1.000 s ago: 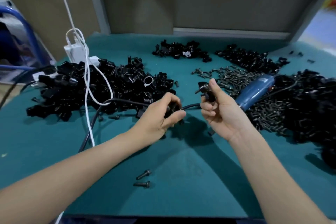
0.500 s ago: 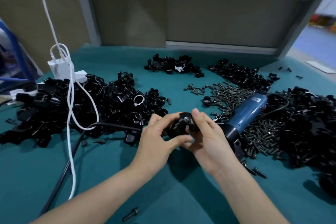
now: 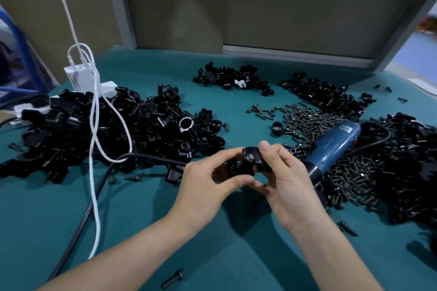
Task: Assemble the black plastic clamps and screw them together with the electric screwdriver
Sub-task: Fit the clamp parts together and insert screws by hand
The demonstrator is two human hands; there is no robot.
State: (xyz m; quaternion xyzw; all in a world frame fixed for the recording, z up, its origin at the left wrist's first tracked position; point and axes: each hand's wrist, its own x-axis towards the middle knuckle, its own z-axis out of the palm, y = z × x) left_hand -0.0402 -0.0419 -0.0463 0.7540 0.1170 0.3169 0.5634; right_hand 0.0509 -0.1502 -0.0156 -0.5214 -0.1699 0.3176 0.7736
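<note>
Pinching one clamp [image 3: 250,163] between my left hand [image 3: 208,186] and right hand [image 3: 283,179], bolt seated but undriven; the screwdriver [image 3: 335,146] lies untouched, piles of parts [image 3: 118,130] remaining.

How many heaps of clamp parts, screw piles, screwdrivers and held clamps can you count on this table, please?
Heaps of clamp parts: 4 (left, back centre, back right, right)
Screw pile: 1
Screwdriver: 1
Held clamp: 1
Total: 7
</note>
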